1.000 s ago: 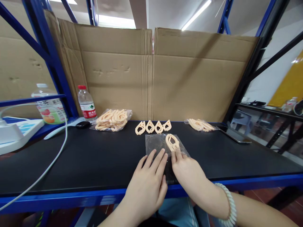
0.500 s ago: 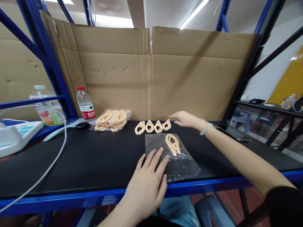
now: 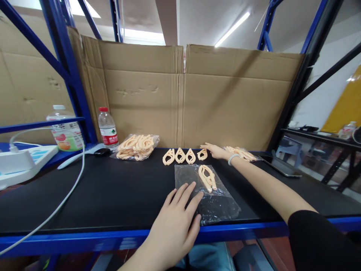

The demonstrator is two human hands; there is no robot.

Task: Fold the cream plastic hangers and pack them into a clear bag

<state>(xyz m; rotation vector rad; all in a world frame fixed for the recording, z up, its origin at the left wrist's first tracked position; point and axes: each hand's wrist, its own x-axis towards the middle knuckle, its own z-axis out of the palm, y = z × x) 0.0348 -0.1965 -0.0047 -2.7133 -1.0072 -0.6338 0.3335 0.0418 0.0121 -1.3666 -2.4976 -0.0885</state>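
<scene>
My left hand [image 3: 177,218] lies flat with spread fingers, its fingertips resting on the left side of a clear plastic bag [image 3: 220,210]. On that bag's upper part lies a beige folding hanger [image 3: 208,178], folded into a loop; whether it is inside or on top I cannot tell. My right hand [image 3: 216,151] reaches to the back, its fingers closed over the edge of the rightmost folding hanger [image 3: 202,155] in a short row; the thumb is hidden. To its left stand three similar hangers, the nearest being a folded hanger [image 3: 190,156].
A bagged hanger pile [image 3: 138,146] sits back left, beside a red-capped water bottle [image 3: 108,130]. Behind my right wrist is another hanger pile [image 3: 242,153]. A white cable [image 3: 67,188] and power strip [image 3: 42,154] lie left, a dark flat device [image 3: 284,167] right. Cardboard [image 3: 141,90] walls the back.
My right hand has come down onto the rightmost hanger, which now sits slightly farther right from the row. My left hand stays on the bag. The view has tilted up, showing the right-hand pile.
</scene>
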